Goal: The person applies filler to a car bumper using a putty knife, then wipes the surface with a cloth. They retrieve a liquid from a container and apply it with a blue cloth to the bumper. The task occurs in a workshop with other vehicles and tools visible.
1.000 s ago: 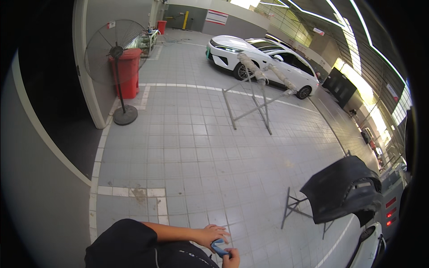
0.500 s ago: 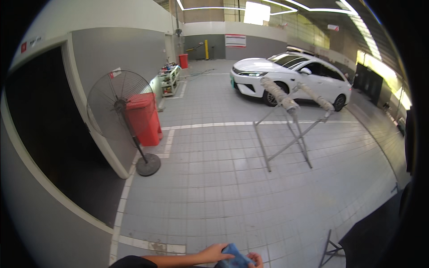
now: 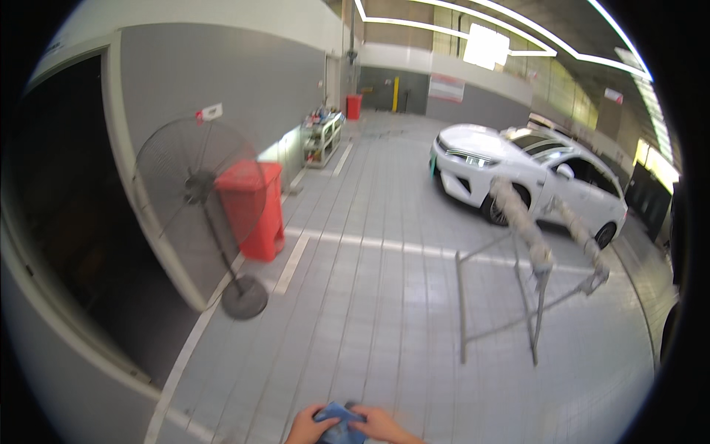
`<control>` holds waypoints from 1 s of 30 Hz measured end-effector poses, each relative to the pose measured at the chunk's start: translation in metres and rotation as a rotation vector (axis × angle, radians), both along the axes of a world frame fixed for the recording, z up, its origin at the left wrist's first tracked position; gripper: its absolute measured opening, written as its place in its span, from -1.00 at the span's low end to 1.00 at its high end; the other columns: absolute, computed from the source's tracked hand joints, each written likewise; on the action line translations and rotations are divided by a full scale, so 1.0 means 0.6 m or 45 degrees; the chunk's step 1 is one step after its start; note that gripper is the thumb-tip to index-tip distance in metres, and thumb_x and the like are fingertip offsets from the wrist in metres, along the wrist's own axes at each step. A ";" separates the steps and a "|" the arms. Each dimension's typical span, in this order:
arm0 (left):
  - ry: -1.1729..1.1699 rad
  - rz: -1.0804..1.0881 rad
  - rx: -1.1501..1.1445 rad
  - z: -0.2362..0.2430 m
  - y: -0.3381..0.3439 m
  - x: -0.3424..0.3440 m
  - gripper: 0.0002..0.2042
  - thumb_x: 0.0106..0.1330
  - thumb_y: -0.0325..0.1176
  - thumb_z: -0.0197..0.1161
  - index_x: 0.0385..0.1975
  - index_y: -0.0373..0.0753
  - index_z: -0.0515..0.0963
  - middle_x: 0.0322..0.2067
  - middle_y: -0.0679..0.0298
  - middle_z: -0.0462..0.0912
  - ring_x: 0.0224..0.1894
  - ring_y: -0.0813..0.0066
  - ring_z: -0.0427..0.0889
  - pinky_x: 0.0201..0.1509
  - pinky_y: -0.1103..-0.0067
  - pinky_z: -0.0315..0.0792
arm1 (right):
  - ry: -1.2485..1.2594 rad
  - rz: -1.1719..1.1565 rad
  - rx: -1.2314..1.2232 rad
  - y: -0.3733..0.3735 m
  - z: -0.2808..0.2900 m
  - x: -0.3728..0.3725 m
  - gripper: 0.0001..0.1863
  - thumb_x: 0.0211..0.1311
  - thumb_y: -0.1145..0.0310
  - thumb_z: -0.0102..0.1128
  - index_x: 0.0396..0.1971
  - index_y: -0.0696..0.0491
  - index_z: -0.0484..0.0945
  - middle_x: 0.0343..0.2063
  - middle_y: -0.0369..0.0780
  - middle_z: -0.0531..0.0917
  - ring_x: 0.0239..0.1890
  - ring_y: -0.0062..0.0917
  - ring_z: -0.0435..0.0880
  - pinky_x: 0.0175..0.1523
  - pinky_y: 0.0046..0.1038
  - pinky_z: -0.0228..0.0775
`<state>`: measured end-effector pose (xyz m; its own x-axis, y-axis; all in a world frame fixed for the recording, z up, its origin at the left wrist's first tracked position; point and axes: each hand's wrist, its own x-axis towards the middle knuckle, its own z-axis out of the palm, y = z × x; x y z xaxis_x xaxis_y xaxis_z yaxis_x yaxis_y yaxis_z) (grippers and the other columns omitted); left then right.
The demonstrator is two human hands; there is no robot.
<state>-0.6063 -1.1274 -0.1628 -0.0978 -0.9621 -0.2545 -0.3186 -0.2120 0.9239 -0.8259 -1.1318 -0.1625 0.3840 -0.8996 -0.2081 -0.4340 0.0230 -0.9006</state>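
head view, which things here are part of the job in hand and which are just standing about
In use:
- blue cloth, held between both hands
- left hand
- right hand

Apparently just standing about, touched by neither hand:
- pedestal fan
- nearer red bin
- farther red bin
- loaded shelf cart
- metal stand with wrapped bars
- white car

My left hand (image 3: 305, 427) and right hand (image 3: 377, 425), cropped near the wrists by the lower edge, partly cover the blue cloth (image 3: 340, 422); small items (image 3: 322, 116) on the shelf (image 3: 323, 135) are unidentifiable, wall sign (image 3: 447, 87) blurred.
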 end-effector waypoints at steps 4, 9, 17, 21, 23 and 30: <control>0.640 0.067 0.241 -0.019 -0.253 -0.086 -0.64 0.21 -0.32 0.45 -0.08 -0.38 0.59 -0.18 0.16 0.68 -0.10 0.43 0.65 -0.01 0.52 0.54 | -0.173 -0.296 0.157 -0.215 0.066 -0.075 -0.74 0.26 0.33 0.24 -0.10 0.11 0.58 -0.32 -0.22 0.75 -0.24 -0.49 0.71 -0.09 -0.44 0.51; 0.604 -0.159 0.515 -0.045 -0.508 -0.201 -0.72 0.29 -0.36 0.37 -0.08 -0.38 0.60 -0.21 0.21 0.71 -0.18 0.54 0.65 -0.09 0.56 0.55 | -0.619 -0.498 0.344 -0.418 0.050 -0.196 -0.70 0.26 0.34 0.31 -0.07 0.15 0.58 -0.30 -0.24 0.74 -0.21 -0.58 0.69 0.01 -0.49 0.49; 0.300 -0.259 0.363 0.054 -0.955 -0.403 -0.35 0.26 -0.44 0.38 0.35 -0.27 0.26 -0.31 0.11 0.71 -0.27 0.54 0.64 -0.21 0.58 0.55 | -0.924 -1.303 0.449 -0.790 -0.013 -0.335 -0.44 0.19 0.56 0.31 0.22 0.15 0.39 -0.11 -0.17 0.68 -0.15 -0.51 0.68 0.01 -0.46 0.52; 0.247 -0.241 0.197 0.068 -1.186 -0.437 -0.58 0.19 -0.28 0.44 0.06 -0.18 0.61 -0.51 0.26 0.63 -0.45 0.62 0.54 -0.36 0.58 0.44 | -0.854 -0.894 0.217 -1.072 0.044 -0.411 -0.41 0.14 0.56 0.34 0.22 0.06 0.44 -0.18 -0.20 0.68 -0.19 -0.55 0.65 -0.07 -0.51 0.52; -0.097 -0.438 0.096 0.115 -1.314 -0.438 -0.47 0.18 -0.35 0.46 0.19 -0.16 0.52 -0.43 0.32 0.64 -0.39 0.68 0.53 -0.33 0.67 0.43 | -0.620 -0.635 0.182 -1.209 0.083 -0.436 -0.46 0.11 0.54 0.37 0.16 0.03 0.50 -0.19 -0.22 0.68 -0.21 -0.57 0.63 -0.10 -0.52 0.50; -0.134 0.145 -0.234 0.129 -1.639 -0.397 -0.80 0.11 -0.37 0.49 -0.27 -0.23 0.71 -0.41 0.29 0.63 -0.32 0.57 0.55 -0.26 0.62 0.44 | 0.283 -0.118 -0.512 -1.676 0.140 -0.407 -0.76 0.08 0.41 0.40 -0.20 -0.01 0.65 -0.05 -0.22 0.61 0.00 -0.36 0.55 0.08 -0.38 0.36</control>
